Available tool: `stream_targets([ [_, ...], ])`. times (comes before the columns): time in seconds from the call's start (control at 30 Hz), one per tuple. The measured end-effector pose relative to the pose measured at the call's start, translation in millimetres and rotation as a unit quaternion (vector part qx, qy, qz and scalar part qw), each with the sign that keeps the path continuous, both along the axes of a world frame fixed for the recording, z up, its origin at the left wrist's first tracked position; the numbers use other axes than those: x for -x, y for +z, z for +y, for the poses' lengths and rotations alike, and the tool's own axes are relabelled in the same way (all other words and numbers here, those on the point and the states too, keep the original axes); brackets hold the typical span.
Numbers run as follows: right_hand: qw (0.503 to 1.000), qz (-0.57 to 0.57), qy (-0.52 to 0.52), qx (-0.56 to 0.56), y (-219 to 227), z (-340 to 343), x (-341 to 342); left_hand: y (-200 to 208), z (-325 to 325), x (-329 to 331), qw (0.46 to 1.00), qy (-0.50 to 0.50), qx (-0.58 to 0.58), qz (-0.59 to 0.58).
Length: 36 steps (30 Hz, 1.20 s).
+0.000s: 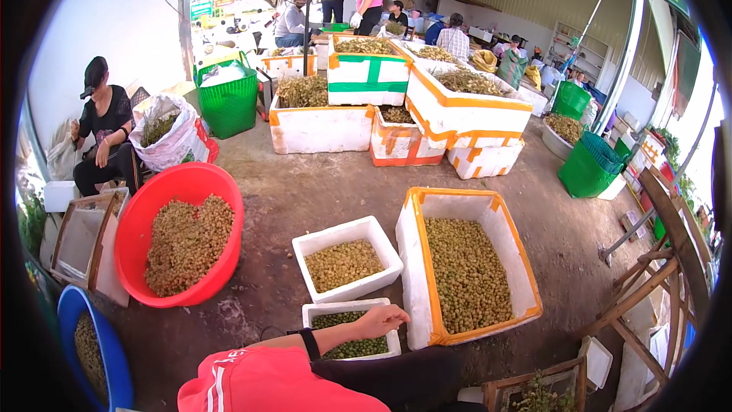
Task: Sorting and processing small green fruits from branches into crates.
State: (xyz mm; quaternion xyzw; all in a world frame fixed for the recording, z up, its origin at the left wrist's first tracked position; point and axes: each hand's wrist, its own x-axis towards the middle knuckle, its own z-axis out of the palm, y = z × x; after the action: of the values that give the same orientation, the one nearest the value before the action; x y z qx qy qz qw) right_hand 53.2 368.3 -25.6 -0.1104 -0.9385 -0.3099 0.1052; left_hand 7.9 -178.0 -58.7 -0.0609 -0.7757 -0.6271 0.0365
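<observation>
My left hand [381, 321] reaches right from a red sleeve, with a black band on the wrist. Its fingers are stretched out loosely, and nothing shows in them. It hovers over the right end of a small white foam box [351, 307] of green round fruits [358, 346], close to the left wall of a large foam box. That large foam box [408, 259], edged in orange tape, holds many small tan-green round fruits [465, 275]. Behind my hand stands another white foam box [374, 233] with similar tan fruits [343, 265]. My right hand is out of view.
Left are a red tub [229, 217] of tan fruits, a blue tub [70, 309] and a seated person [114, 130]. Taped foam boxes [324, 130] full of plant material stand ahead. A wooden frame [648, 290] is at right, a wood-edged tray [534, 381] below. Several people work farther back.
</observation>
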Motion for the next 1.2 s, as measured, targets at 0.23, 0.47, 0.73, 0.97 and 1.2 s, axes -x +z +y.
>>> stream_targets([
  [0.23,0.835,0.383,0.253,0.304,53.9,28.6,-2.9,0.4,-6.9,-3.7,1.000,0.009,0.006,0.018],
  [0.47,0.909,0.301,-0.009,0.288,83.1,26.6,-15.7,6.6,10.6,0.1,0.999,-0.034,-0.042,-0.006],
  [0.73,0.842,0.427,0.093,0.316,82.0,11.1,-14.5,23.9,14.8,7.6,0.996,-0.070,-0.054,-0.016],
  [0.97,0.517,0.375,0.079,0.766,144.0,-135.1,-3.1,79.8,94.4,25.3,0.941,-0.217,-0.254,-0.060],
  [1.2,0.279,0.161,0.080,0.943,134.7,-238.9,-2.4,120.1,137.8,8.7,0.917,-0.266,-0.288,-0.068],
])
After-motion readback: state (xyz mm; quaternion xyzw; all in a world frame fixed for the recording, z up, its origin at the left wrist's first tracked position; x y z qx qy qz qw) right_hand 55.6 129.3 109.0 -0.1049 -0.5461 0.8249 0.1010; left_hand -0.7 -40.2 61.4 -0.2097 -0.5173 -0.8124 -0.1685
